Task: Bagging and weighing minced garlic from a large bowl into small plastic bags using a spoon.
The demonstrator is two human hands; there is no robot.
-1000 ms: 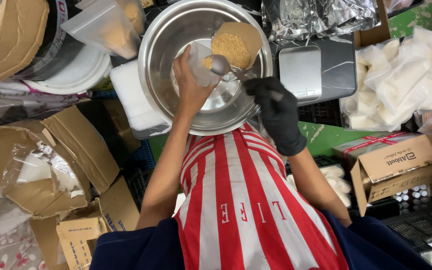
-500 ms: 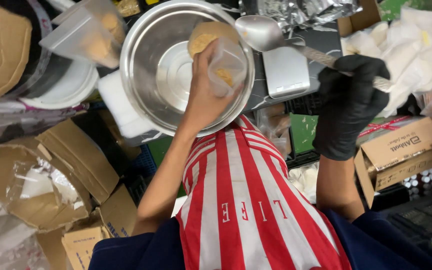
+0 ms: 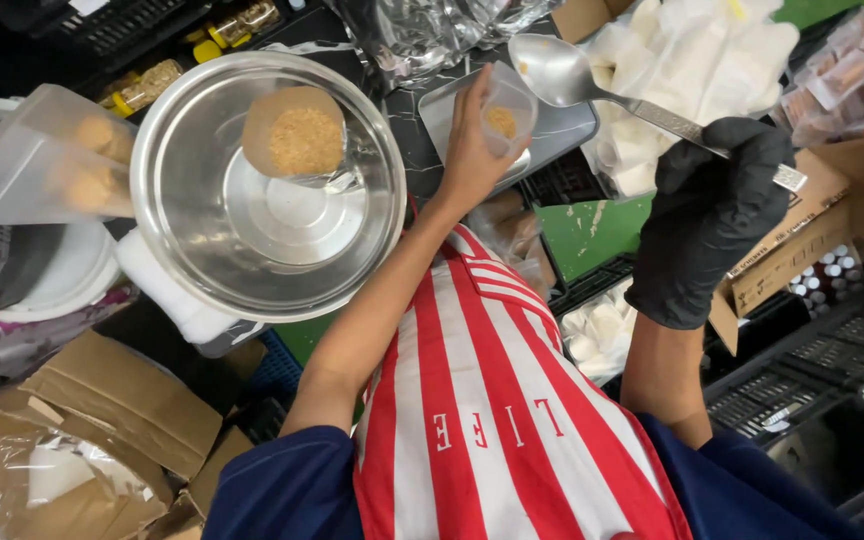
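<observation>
Left hand: bare, closed around a small clear plastic pouch with tan granules at its bottom, held over a digital scale.
Right hand: black-gloved, gripping the handle of a large metal spoon. Spoon's long axis runs from the glove up-left; its emptied bowl sits just beside the pouch mouth, to the right.
Steel mixing bowl: left of the scale, holding a mound of tan granules.
Clear lidded containers: left of the bowl.
Cardboard boxes: below the bowl.
</observation>
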